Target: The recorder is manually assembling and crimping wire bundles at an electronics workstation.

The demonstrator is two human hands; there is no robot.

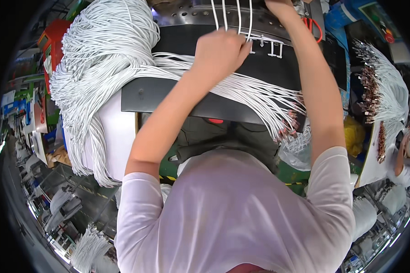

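Left hand (pixel 219 53), curled nearly closed, at white cables (pixel 224 16).
Its grip I cannot tell, nor that of right hand (pixel 280 6).

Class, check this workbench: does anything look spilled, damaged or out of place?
Nothing looks plainly spilled or damaged. Slightly untidy: some brown-tipped ends of the white cables jut past the front edge of the black work surface.

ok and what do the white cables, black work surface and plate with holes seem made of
White cables: probably plastic-coated, smooth, slight sheen. Black work surface: perhaps rubber or plastic, evenly dull. Plate with holes: likely metal, grey with bright reflections.
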